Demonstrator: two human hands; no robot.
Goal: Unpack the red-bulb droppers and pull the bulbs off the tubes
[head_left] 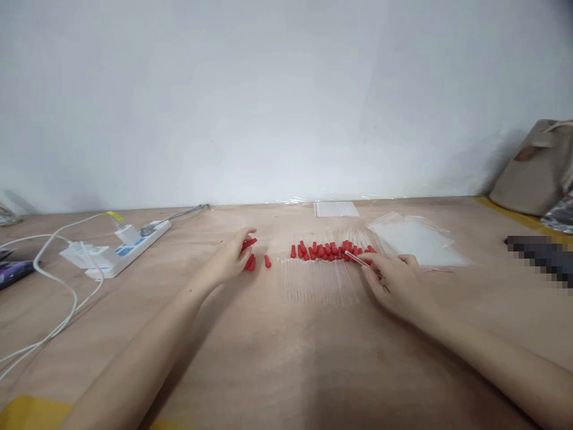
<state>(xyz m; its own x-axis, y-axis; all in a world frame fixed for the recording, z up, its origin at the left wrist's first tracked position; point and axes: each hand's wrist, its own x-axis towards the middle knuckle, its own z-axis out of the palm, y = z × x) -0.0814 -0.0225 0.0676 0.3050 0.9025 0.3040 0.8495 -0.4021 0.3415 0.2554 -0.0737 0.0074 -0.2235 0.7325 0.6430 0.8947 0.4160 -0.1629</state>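
Observation:
My left hand (233, 255) is left of the middle of the table, fingers curled around a red rubber bulb (249, 243). Just under it lie a few more red bulbs (250, 263), and one single bulb (267, 261) sits a little to the right. My right hand (396, 278) pinches a thin clear tube (357, 258), whose far end points left over a row of red rubber bulbs (329, 251). Below that row, many slim clear tubes (316, 280) lie side by side. Further clear tubes show faintly behind the bulbs.
Clear plastic bags (416, 239) are spread at the right, and a small bag (336, 209) lies by the wall. A white power strip (134, 251) with chargers and loose cables (74, 298) is on the left. A beige bag (532, 170) stands at the far right.

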